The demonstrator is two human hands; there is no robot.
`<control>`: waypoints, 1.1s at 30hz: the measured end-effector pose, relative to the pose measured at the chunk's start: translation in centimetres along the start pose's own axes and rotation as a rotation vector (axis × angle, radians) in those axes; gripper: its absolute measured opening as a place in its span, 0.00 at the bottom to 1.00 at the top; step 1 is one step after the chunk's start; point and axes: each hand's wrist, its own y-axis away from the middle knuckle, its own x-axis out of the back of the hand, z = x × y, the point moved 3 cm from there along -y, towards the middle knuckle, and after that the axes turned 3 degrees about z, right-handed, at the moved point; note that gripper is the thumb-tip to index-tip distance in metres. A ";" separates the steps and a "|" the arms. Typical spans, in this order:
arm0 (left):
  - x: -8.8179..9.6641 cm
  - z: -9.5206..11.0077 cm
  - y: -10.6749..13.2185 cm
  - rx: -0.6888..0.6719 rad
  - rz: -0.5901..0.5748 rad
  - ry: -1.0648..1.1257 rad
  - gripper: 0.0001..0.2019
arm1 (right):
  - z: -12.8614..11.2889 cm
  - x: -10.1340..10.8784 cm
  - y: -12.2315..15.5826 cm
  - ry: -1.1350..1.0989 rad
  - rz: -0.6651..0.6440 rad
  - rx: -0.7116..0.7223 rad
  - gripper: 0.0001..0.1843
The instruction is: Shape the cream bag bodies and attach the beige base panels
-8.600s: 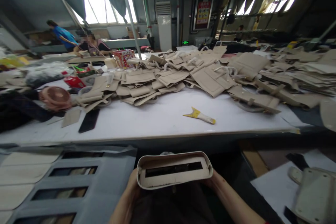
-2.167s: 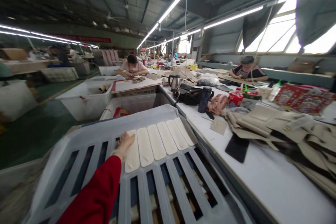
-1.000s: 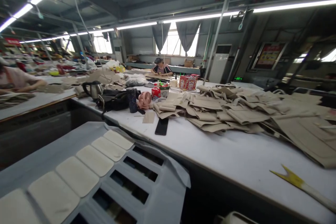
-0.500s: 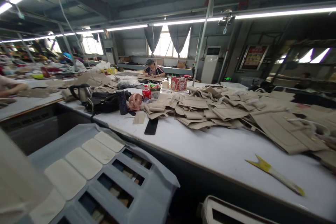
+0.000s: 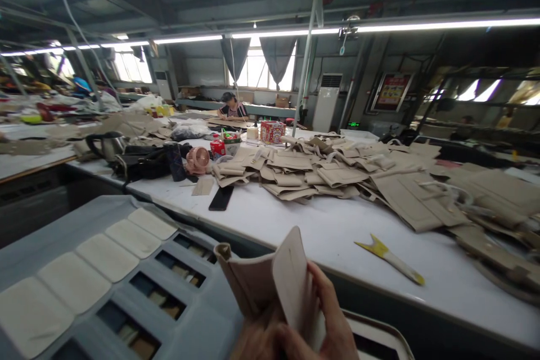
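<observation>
My two hands meet at the bottom middle of the view. My left hand [image 5: 259, 344] is closed under a folded beige bag piece [image 5: 247, 281], and only its knuckles show. The fingers of my right hand [image 5: 335, 315] press against a flat beige oval panel [image 5: 291, 275] that stands upright beside the folded piece. Just below my right hand lies the rim of a beige bag shell [image 5: 379, 337]. On my left, a grey slotted tray [image 5: 198, 315] carries a row of several more oval panels [image 5: 107, 256].
A long white table [image 5: 333, 230] holds a heap of beige bag parts [image 5: 337, 171], a yellow-headed scraper [image 5: 390, 259], a black strip [image 5: 221, 198], a pink fan [image 5: 197, 160] and a black bag [image 5: 143, 162]. A person sits working at the far window.
The view has swung from the tray on the left back toward the table. My hands have come up into view holding the oval panel against the folded beige piece.
</observation>
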 end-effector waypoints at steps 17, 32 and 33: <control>0.1 1.5 -8.1 0.152 0.043 0.257 0.33 | 5.3 15.6 -4.1 0.244 0.159 0.160 0.42; -6.6 -4.2 -2.8 0.341 -0.087 0.301 0.09 | 8.1 13.5 -2.6 0.818 -0.029 0.346 0.39; -7.1 -4.9 -2.2 0.355 -0.061 0.318 0.11 | 8.4 13.3 -2.4 0.887 -0.034 0.395 0.38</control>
